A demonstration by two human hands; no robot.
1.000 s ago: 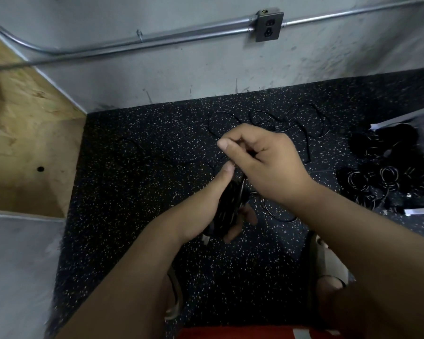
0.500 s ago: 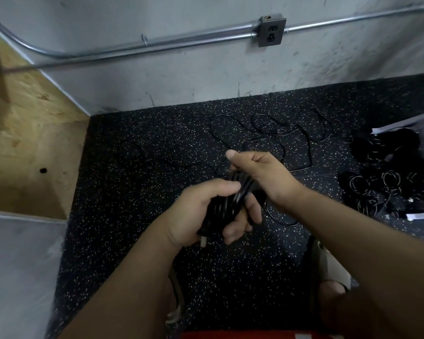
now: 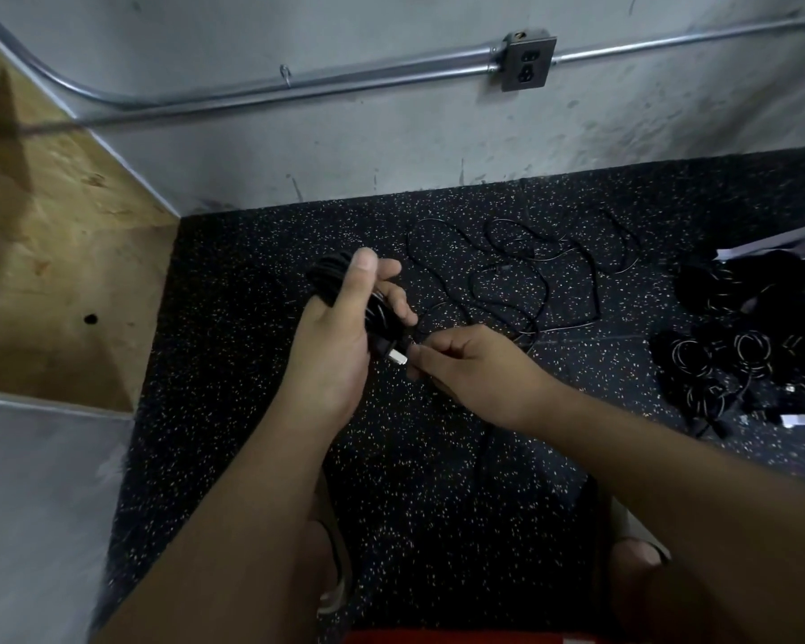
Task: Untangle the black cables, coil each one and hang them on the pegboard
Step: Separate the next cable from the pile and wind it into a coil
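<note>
A black rubber floor (image 3: pixel 438 481) flecked with white fills most of the frame, seen from above. A grey concrete wall (image 3: pixel 391 146) runs across the top, carrying a metal pipe (image 3: pixel 345 79) and a power outlet (image 3: pixel 526 62). A plywood panel (image 3: pixel 57 248) takes up the left edge.

At the right edge lies a heap of bundled cables (image 3: pixel 740 360), apparently coiled already. In the upper middle, loose cables (image 3: pixel 507 271) sprawl on the floor in overlapping loops, not yet gathered.

Two bare forearms reach in from the bottom. At centre, the left hand (image 3: pixel 340 337) has its grip clenched around a coiled cable (image 3: pixel 331 276), with the thumb pointing up and the fingers wrapped over the loops. Just right of it, the right hand (image 3: pixel 461 369) curls its fingers, and its grip looks to be pinching the silver-tipped plug (image 3: pixel 397 356) that sticks out from the bottom of the coil.

This cable seems nearly wound, with only its end left to tuck in. No pegboard is in view, so nothing can be seen hung; the floor loops and all the hanging remain.
</note>
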